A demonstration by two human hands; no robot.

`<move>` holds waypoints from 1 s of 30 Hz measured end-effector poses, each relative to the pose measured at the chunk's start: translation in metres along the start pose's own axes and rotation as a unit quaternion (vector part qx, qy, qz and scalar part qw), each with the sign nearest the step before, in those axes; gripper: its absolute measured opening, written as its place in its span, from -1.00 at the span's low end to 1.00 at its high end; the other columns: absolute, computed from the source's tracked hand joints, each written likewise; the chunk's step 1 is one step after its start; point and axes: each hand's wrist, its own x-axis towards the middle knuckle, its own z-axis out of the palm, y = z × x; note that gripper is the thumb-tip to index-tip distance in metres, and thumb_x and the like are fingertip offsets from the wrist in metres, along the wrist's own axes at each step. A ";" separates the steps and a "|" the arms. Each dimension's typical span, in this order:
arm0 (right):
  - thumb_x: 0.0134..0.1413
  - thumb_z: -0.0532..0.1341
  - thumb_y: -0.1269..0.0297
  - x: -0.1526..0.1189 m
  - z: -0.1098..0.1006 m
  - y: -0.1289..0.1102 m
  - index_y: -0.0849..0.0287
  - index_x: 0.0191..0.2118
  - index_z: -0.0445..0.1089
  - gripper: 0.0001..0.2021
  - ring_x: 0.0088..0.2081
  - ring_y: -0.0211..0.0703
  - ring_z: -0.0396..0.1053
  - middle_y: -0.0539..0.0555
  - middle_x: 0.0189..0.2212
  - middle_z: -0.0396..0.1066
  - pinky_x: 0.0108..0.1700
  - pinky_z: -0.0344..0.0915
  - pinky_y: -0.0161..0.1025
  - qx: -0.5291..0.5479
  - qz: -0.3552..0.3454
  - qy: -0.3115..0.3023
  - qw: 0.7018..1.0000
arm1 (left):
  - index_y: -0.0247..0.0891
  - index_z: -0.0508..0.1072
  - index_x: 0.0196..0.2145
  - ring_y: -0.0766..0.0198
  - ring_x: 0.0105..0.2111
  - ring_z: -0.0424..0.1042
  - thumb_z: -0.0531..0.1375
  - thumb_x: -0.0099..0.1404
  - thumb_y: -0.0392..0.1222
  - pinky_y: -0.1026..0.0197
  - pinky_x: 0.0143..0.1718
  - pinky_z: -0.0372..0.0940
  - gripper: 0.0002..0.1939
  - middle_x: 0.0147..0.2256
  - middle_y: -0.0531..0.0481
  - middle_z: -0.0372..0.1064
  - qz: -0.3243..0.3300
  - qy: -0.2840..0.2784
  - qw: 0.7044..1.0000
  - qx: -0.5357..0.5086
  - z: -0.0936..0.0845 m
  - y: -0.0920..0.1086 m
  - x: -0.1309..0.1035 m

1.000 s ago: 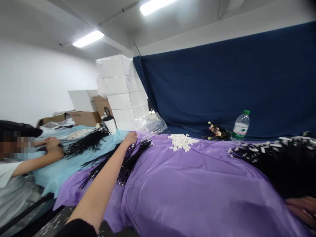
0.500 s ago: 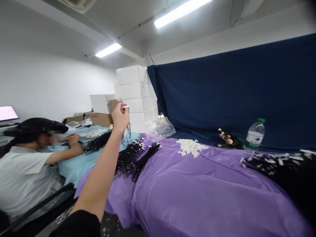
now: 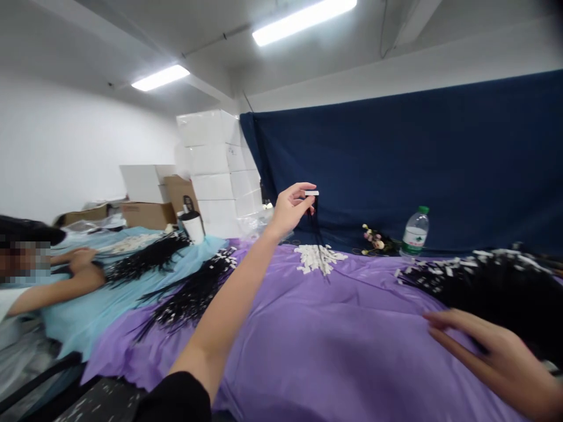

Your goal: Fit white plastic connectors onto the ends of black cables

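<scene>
My left hand (image 3: 295, 205) is raised over the purple cloth, thumb and fingers pinched on a small white strip (image 3: 312, 193) with thin black cords (image 3: 317, 225) hanging down from it. Below the cords lies a pile of small white pieces (image 3: 314, 258). My right hand (image 3: 492, 351) is low at the right, a little blurred, its fingers stretched out and holding nothing visible. It is nearest to a large heap of black cords with white ends (image 3: 488, 293). Left of my left forearm lies another bundle of black cords (image 3: 193, 296).
Purple cloth (image 3: 329, 346) covers the table in front of me. A water bottle (image 3: 416, 233) and some artificial flowers (image 3: 373, 239) stand near the blue curtain (image 3: 396, 152). White boxes (image 3: 211, 164) are stacked behind. A co-worker's arm (image 3: 65, 287) rests over light blue cloth at left.
My left hand has moved right with the white strip and its cords, now above the white pile. My right hand has come into view at lower right. The view has turned right.
</scene>
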 end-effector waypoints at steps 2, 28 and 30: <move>0.09 0.19 0.00 0.029 0.004 -0.011 -0.08 -0.14 0.45 -0.74 -0.17 0.03 0.48 0.08 -0.19 0.50 -0.12 0.47 -0.04 0.086 0.026 -0.018 0.996 | -0.27 0.41 -0.18 0.38 -0.50 0.42 0.22 0.17 -0.24 0.27 -0.41 0.34 -0.77 -0.44 0.07 0.35 -0.034 -0.037 0.997 -0.066 0.028 -0.009 0.001; 0.27 0.01 0.19 0.207 0.174 0.026 0.23 -0.30 0.40 -0.70 -0.34 -0.25 0.41 0.06 -0.38 0.47 -0.29 0.30 -0.30 0.241 0.052 -0.247 0.937 | -0.20 0.46 -0.22 0.27 -0.47 0.38 0.23 0.17 -0.09 0.23 -0.45 0.32 -0.78 -0.51 0.02 0.37 -0.304 -0.188 0.931 -0.075 -0.003 -0.074 0.009; 0.20 0.14 0.24 0.203 0.205 0.036 0.25 -0.29 0.41 -0.81 -0.30 -0.22 0.41 0.06 -0.35 0.47 -0.21 0.33 -0.24 0.205 0.061 -0.258 0.942 | -0.22 0.47 -0.24 0.25 -0.47 0.39 0.23 0.18 -0.08 0.23 -0.46 0.33 -0.79 -0.51 0.00 0.39 -0.303 -0.182 0.932 -0.081 -0.008 -0.074 0.011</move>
